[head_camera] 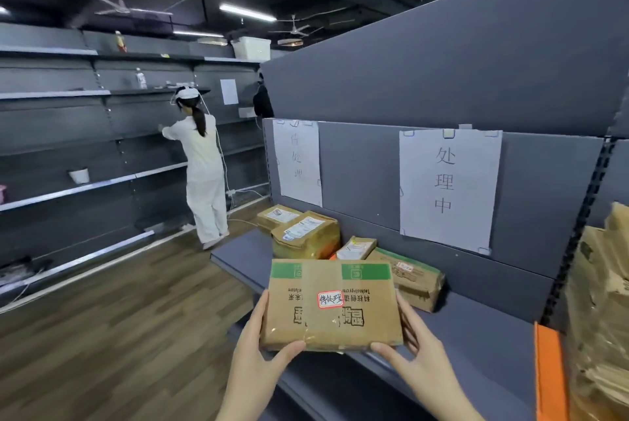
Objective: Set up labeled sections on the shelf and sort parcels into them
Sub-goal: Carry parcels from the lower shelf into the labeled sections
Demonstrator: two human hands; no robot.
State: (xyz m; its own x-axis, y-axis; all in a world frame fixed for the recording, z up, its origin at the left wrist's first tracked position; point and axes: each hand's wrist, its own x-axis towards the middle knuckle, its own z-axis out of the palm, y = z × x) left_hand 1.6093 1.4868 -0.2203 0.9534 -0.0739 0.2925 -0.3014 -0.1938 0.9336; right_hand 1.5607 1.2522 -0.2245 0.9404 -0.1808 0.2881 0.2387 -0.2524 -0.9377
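I hold a brown cardboard parcel [332, 306] with a green stripe and a small red-bordered sticker above the front of the grey shelf [483, 335]. My left hand [257, 349] grips its left edge, thumb under the near corner. My right hand [417, 351] grips its right edge. Two white paper labels with handwritten characters are taped to the shelf's back panel: the left label [297, 162] and the right label [449, 187]. Several taped parcels [306, 236] lie on the shelf under the left label. Another green-striped parcel [413, 279] lies just behind the one I hold.
A pile of brown cardboard [602, 301] fills the bay at the right, past an orange divider [549, 373]. A person in white [202, 168] stands at the far wall shelving [68, 134] across a wooden floor [119, 318].
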